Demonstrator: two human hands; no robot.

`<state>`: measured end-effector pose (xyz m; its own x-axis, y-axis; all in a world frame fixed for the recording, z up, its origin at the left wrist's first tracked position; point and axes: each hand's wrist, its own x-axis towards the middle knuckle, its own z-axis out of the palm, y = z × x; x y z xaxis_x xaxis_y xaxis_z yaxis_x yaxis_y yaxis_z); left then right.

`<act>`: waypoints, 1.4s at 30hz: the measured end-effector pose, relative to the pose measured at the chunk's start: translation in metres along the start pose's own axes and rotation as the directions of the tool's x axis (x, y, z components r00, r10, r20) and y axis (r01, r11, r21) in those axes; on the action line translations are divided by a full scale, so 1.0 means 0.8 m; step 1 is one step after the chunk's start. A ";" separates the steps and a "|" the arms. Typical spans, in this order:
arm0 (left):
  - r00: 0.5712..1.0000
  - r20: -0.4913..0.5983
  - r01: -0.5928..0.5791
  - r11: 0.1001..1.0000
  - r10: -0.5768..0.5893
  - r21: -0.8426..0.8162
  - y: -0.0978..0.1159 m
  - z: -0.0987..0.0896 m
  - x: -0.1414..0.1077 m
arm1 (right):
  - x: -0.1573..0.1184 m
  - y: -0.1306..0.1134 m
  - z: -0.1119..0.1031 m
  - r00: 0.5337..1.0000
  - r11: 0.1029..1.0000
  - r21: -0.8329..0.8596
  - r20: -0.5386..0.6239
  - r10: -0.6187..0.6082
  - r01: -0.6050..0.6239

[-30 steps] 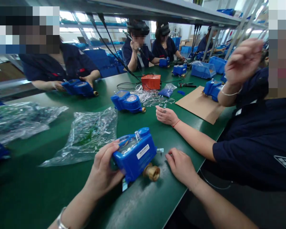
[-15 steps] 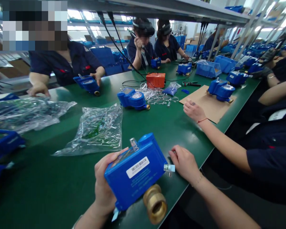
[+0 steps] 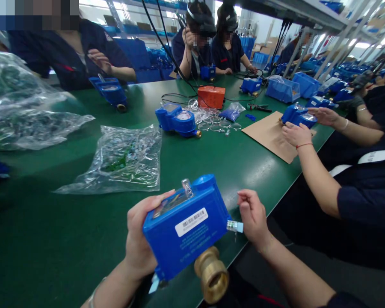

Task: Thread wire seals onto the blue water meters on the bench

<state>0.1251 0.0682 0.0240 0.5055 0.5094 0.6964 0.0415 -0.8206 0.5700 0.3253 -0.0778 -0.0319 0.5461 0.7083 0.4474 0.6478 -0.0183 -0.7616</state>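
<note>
My left hand (image 3: 139, 239) is wrapped round the left end of a blue water meter (image 3: 182, 239), held tilted above the table's front edge. A white barcode label (image 3: 191, 221) is on the side facing me, and a brass pipe fitting (image 3: 213, 273) sticks out below. From the top rises a small clear seal (image 3: 187, 188); another clear seal with a pale blue tab (image 3: 235, 226) juts from the right end. Just right of that seal, my right hand (image 3: 253, 216) has its fingers curled in. Anything pinched in them is too small to make out.
A clear bag of small parts (image 3: 128, 160) lies on the green table (image 3: 208, 171). Beyond are another water meter (image 3: 176, 119), an orange box (image 3: 211, 97), pliers (image 3: 259, 107) and cardboard (image 3: 266, 132). A co-worker's hands (image 3: 297, 133) hold a meter at the right.
My right hand has moved slightly up and right. The co-worker on the right has brought both hands to a meter. Across the table, a co-worker's hand has left a meter and risen.
</note>
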 end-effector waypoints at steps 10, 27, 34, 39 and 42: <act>0.999 -0.029 0.026 0.998 -0.028 -0.059 -0.001 0.002 -0.005 | -0.011 -0.088 -0.015 0.986 0.860 0.483 -0.092 -0.140 0.167; 0.999 0.024 -0.031 0.997 0.032 -0.073 -0.002 -0.001 -0.013 | -0.019 -0.078 -0.011 0.998 0.790 0.613 -0.058 0.016 0.023; 1.000 0.022 -0.010 0.995 0.013 -0.099 -0.003 -0.002 -0.015 | -0.020 -0.082 -0.008 0.999 0.780 0.625 -0.004 0.033 -0.023; 0.999 0.030 -0.007 0.995 0.010 -0.099 -0.006 -0.005 -0.014 | -0.016 -0.087 -0.007 0.999 0.771 0.636 0.004 0.038 -0.032; 0.999 0.025 -0.046 0.996 0.048 -0.076 -0.007 -0.006 -0.012 | -0.014 -0.089 -0.007 0.999 0.771 0.635 0.009 0.038 -0.035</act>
<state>0.1162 0.0692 0.0163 0.5281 0.4630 0.7119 -0.0469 -0.8211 0.5688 0.2759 -0.0883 0.0198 0.5658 0.7133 0.4136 0.1428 0.4093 -0.9012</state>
